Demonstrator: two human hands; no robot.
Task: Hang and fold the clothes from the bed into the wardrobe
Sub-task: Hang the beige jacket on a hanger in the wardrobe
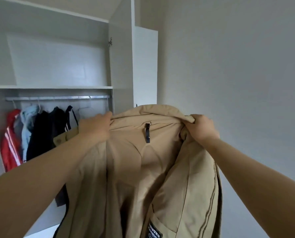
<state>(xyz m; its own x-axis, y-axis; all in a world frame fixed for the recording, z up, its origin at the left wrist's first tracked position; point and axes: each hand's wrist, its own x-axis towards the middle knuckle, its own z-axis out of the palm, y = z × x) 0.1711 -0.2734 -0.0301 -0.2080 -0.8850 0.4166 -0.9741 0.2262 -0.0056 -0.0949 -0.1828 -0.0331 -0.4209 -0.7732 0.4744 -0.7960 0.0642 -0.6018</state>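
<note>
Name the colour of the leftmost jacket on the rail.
Jacket is red with white stripes; head view.

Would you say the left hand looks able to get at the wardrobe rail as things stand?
Probably not yet: the left hand grips the tan jacket, so it is occupied. The path to the rail itself looks open.

One wardrobe (121,66), one jacket in two hands
One beige jacket (143,169), a left hand (94,127) and a right hand (201,128). There is one shelf (57,87), one rail (57,97), one red striped jacket (11,143), one light blue garment (27,121) and one empty white hanger (84,109). The dark garments (41,134) overlap, so their count is unclear.
</note>
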